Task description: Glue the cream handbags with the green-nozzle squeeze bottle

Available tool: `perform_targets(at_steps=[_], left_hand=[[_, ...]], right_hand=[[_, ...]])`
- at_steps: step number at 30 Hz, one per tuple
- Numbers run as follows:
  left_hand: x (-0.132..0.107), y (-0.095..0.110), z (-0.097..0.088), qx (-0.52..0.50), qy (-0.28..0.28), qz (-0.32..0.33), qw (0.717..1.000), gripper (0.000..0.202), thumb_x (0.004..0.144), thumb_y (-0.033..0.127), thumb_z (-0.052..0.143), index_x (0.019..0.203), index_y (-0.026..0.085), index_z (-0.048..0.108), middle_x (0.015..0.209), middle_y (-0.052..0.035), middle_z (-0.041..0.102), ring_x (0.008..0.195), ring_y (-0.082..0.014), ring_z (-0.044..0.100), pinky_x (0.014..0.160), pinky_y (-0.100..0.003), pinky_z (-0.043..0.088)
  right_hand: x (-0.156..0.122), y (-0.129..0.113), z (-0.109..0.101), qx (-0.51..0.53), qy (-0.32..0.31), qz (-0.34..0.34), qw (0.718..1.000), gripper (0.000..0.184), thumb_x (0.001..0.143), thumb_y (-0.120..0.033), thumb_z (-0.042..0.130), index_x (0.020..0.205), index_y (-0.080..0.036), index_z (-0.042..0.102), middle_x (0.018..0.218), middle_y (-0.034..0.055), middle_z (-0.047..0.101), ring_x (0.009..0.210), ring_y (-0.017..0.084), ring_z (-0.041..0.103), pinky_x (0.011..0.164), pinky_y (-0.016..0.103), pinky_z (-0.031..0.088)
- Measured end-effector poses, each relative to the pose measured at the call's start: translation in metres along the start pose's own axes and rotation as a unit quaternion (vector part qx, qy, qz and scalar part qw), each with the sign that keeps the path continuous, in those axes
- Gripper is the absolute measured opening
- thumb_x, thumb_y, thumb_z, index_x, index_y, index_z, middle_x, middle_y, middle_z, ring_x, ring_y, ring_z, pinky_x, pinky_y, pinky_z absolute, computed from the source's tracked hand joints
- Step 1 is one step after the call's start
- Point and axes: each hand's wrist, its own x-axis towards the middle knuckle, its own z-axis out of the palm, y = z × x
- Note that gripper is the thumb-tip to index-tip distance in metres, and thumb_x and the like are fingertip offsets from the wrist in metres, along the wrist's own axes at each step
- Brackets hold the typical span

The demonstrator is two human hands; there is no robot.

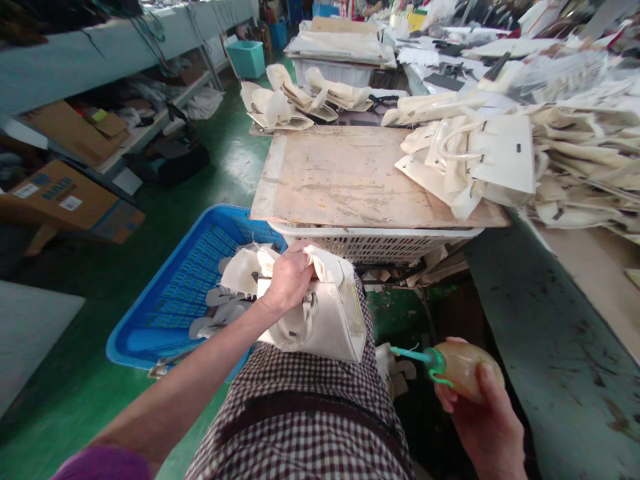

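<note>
The left hand [287, 277] is closed over the top edge of a cream, flat-sided fabric handbag [330, 323], fingers curled around its folded upper part. The bag rests on the person's lap, on a brown-and-white checked cloth [300, 400], leaning slightly to the person's left.

The right hand [483, 423] is wrapped around a small amber squeeze bottle with a teal nozzle [463, 370], thumb laid along its side. The nozzle points towards the bag but is well apart from it. The bottle is held low, just beside the right knee.

Just to the left of the bag stands a blue perforated plastic crate [195, 267] on the green floor, with pale cut pieces lying inside. Ahead of the lap is a white slotted plastic basket [380, 243], topped by a worn wooden board [345, 177]. A heap of cream handbags [480, 157] spills from the right-hand bench onto the board's far corner. A scuffed grey tabletop [565, 347] runs along the right.
</note>
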Motion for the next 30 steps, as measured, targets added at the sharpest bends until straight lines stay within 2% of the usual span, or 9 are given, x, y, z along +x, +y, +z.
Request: perform_targets(at_steps=[3, 4, 7, 9, 12, 15, 19, 25, 30], left_hand=[[-0.028, 0.018, -0.020, 0.047, 0.012, 0.086, 0.995, 0.018, 0.077, 0.010, 0.054, 0.081, 0.018, 0.070, 0.107, -0.0082, 0.073, 0.114, -0.0269, 0.060, 0.100, -0.043, 0.052], [-0.038, 0.021, -0.024, 0.072, 0.004, 0.130, 0.989, 0.020, 0.078, 0.009, 0.054, 0.084, 0.019, 0.070, 0.106, -0.0074, 0.074, 0.112, -0.0261, 0.062, 0.097, -0.041, 0.054], [-0.060, 0.022, -0.031, 0.159, -0.027, 0.287, 0.944, 0.027, 0.084, 0.005, 0.050, 0.099, 0.018, 0.069, 0.101, -0.0061, 0.077, 0.094, -0.0197, 0.070, 0.081, -0.031, 0.060], [-0.064, 0.018, -0.030, 0.165, -0.056, 0.315, 0.933, 0.027, 0.087, 0.004, 0.050, 0.102, 0.016, 0.068, 0.101, -0.0069, 0.077, 0.085, -0.0166, 0.072, 0.074, -0.026, 0.060], [-0.056, 0.012, -0.025, 0.099, -0.072, 0.265, 0.956, 0.023, 0.086, 0.004, 0.050, 0.091, 0.015, 0.069, 0.099, -0.0088, 0.074, 0.088, -0.0170, 0.071, 0.076, -0.027, 0.060], [-0.045, 0.007, -0.021, -0.032, -0.046, 0.168, 0.984, 0.022, 0.085, 0.007, 0.052, 0.081, 0.016, 0.072, 0.090, -0.0076, 0.069, 0.082, -0.0171, 0.069, 0.069, -0.026, 0.059], [-0.044, 0.004, -0.023, -0.142, -0.046, 0.069, 0.986, 0.016, 0.083, 0.014, 0.061, 0.079, 0.018, 0.076, 0.085, -0.0061, 0.066, 0.074, -0.0168, 0.065, 0.059, -0.024, 0.056], [-0.056, 0.006, -0.026, -0.139, -0.042, 0.063, 0.987, 0.017, 0.087, 0.020, 0.061, 0.083, 0.018, 0.078, 0.091, -0.0096, 0.069, 0.081, -0.0203, 0.067, 0.067, -0.028, 0.057], [-0.063, 0.004, -0.027, -0.130, -0.047, 0.074, 0.988, 0.019, 0.090, 0.026, 0.062, 0.085, 0.019, 0.078, 0.091, -0.0097, 0.068, 0.083, -0.0203, 0.067, 0.070, -0.028, 0.057]], right_hand=[[-0.002, -0.005, -0.003, 0.026, 0.021, -0.002, 0.999, 0.035, 0.089, -0.045, 0.060, 0.112, -0.020, 0.068, 0.078, 0.0048, 0.063, 0.046, 0.014, 0.047, 0.037, 0.026, 0.041], [-0.002, -0.005, -0.004, 0.027, 0.024, -0.005, 0.999, 0.036, 0.089, -0.045, 0.059, 0.112, -0.019, 0.068, 0.077, 0.0046, 0.062, 0.046, 0.014, 0.047, 0.037, 0.026, 0.041], [-0.001, 0.000, -0.010, 0.002, 0.022, -0.013, 1.000, 0.038, 0.086, -0.046, 0.064, 0.112, -0.018, 0.068, 0.080, 0.0057, 0.064, 0.047, 0.014, 0.048, 0.037, 0.027, 0.041], [0.003, 0.004, -0.014, -0.037, 0.017, -0.021, 0.999, 0.042, 0.081, -0.046, 0.070, 0.113, -0.019, 0.067, 0.083, 0.0066, 0.066, 0.051, 0.016, 0.051, 0.037, 0.027, 0.042], [0.008, 0.008, -0.016, -0.131, 0.011, -0.041, 0.991, 0.049, 0.076, -0.044, 0.079, 0.117, -0.022, 0.065, 0.094, 0.0067, 0.068, 0.064, 0.021, 0.058, 0.042, 0.028, 0.047], [0.014, 0.009, -0.013, -0.245, 0.000, -0.074, 0.967, 0.054, 0.072, -0.045, 0.083, 0.119, -0.024, 0.065, 0.100, 0.0049, 0.068, 0.073, 0.023, 0.061, 0.050, 0.028, 0.051], [0.023, 0.012, -0.006, -0.314, -0.028, -0.101, 0.944, 0.056, 0.072, -0.048, 0.084, 0.118, -0.025, 0.063, 0.100, 0.0050, 0.068, 0.077, 0.024, 0.064, 0.056, 0.031, 0.053], [0.044, 0.020, 0.001, -0.359, -0.056, -0.168, 0.917, 0.052, 0.078, -0.048, 0.080, 0.120, -0.024, 0.060, 0.105, 0.0062, 0.066, 0.089, 0.027, 0.065, 0.072, 0.038, 0.057], [0.062, 0.027, 0.010, -0.379, -0.076, -0.205, 0.899, 0.050, 0.079, -0.048, 0.079, 0.118, -0.024, 0.060, 0.107, 0.0065, 0.065, 0.091, 0.027, 0.064, 0.083, 0.043, 0.054]])
